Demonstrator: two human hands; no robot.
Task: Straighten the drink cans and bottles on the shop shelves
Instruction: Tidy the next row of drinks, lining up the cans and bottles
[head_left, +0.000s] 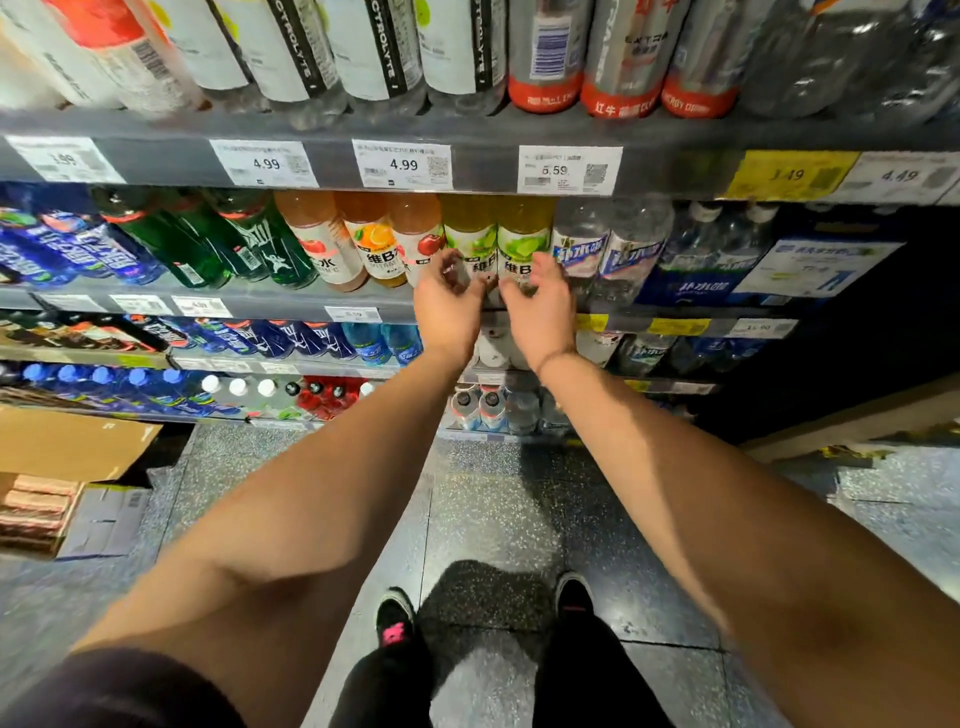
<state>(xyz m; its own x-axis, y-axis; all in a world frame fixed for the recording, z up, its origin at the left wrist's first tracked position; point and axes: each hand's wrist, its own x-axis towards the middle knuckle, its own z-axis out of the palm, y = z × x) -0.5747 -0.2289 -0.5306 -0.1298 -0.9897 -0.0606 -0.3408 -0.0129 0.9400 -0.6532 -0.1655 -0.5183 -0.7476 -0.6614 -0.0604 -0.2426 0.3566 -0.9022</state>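
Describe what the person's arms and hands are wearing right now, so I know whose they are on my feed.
Both forearms are bare, and neither the left hand nor the right hand is gloved. A thin band circles the right wrist. A dark sleeve shows at the left upper arm. No rings or watch can be made out.

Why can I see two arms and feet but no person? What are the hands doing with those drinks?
The camera sits on the person's head and looks forward and down, so you see what they see: their own arms, their shoes on the floor, and shop shelves full of drinks. The left hand and the right hand reach out to the middle shelf. Their fingers are spread and loosely bent around two yellow-green lime bottles standing side by side. I cannot tell whether they grip them yet or only touch them. Left of those stand orange and pink fruit bottles, and to the right are clear water bottles. White price tags hang on the shelf above.
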